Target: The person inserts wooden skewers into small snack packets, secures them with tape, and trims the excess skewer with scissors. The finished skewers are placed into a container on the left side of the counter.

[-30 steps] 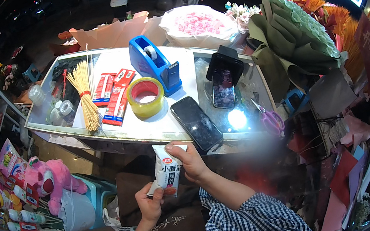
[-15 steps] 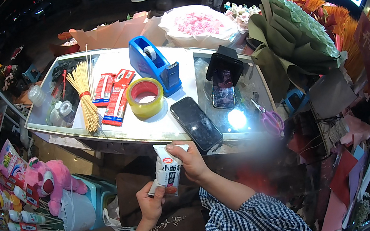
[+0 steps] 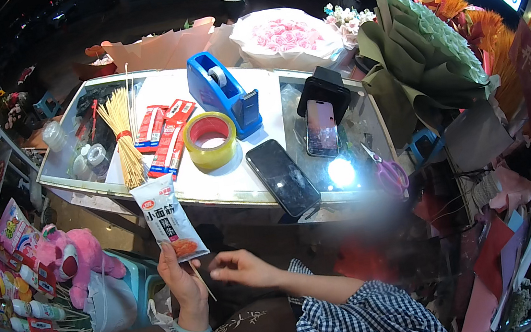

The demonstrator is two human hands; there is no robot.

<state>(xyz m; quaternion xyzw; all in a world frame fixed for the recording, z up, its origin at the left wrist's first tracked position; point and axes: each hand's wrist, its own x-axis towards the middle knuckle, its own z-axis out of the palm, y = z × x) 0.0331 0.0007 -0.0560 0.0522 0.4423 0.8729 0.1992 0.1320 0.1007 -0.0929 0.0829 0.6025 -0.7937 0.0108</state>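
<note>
A white snack packet (image 3: 169, 217) with a reddish food picture stands upright above the table's near edge. My left hand (image 3: 185, 284) grips its lower end, thumb in front. A thin wooden skewer (image 3: 204, 283) sticks out slantwise below the packet, beside that hand; its upper part is hidden. My right hand (image 3: 243, 269) hovers just to the right of the skewer, fingers loosely bent and apart, with nothing seen in them. On the table lie a bundle of wooden skewers (image 3: 129, 156), red snack packets (image 3: 168, 150) and a roll of clear yellow tape (image 3: 196, 156).
A blue tape dispenser (image 3: 216, 97), a black phone (image 3: 283, 176), another phone on a stand (image 3: 321, 128) and purple scissors (image 3: 392, 177) occupy the table (image 3: 227, 184). Wrapped bouquets (image 3: 287, 41) line its far side. A pink plush toy (image 3: 79, 258) sits at left.
The packet has moved left and up in my left hand, and a skewer now shows beneath it. My right hand has let go of the packet and dropped lower.
</note>
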